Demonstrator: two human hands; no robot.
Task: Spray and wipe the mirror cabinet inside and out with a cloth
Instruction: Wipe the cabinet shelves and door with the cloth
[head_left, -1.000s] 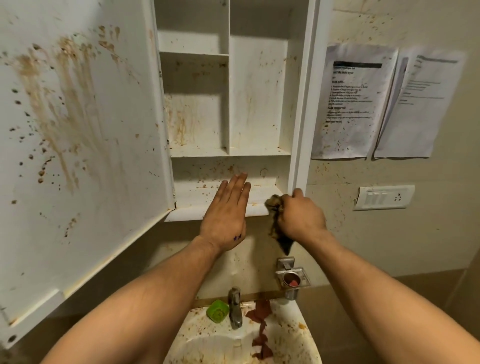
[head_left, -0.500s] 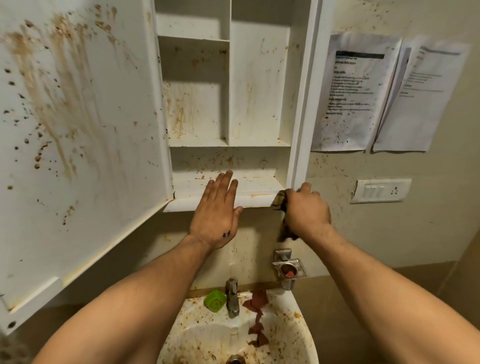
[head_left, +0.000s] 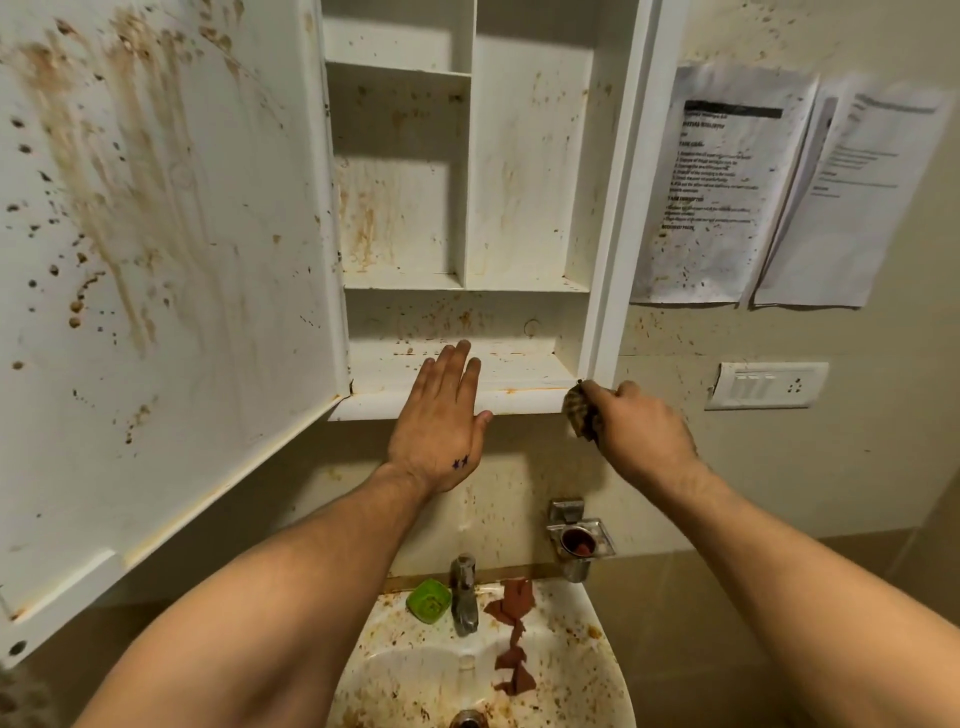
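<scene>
The white mirror cabinet (head_left: 524, 208) hangs open on the wall, its shelves and back spattered with brown stains. Its door (head_left: 156, 286) swings out to the left, smeared with brown streaks on the inside face. My left hand (head_left: 441, 421) lies flat, fingers together, against the front lip of the bottom shelf. My right hand (head_left: 634, 431) is closed on a dirty brown cloth (head_left: 579, 415), pressing it to the cabinet's lower right corner. No spray bottle is in view.
Below is a stained washbasin (head_left: 395, 675) with a tap (head_left: 465, 592), a green soap dish (head_left: 428, 600) and reddish scraps (head_left: 511, 608). A metal holder (head_left: 579, 540) is fixed to the wall. Two paper sheets (head_left: 727, 182) and a switch plate (head_left: 766, 384) sit to the right.
My right hand has slid the cloth rightward along the bottom shelf's front lip to the lower right corner. My left hand has stayed flat on that lip.
</scene>
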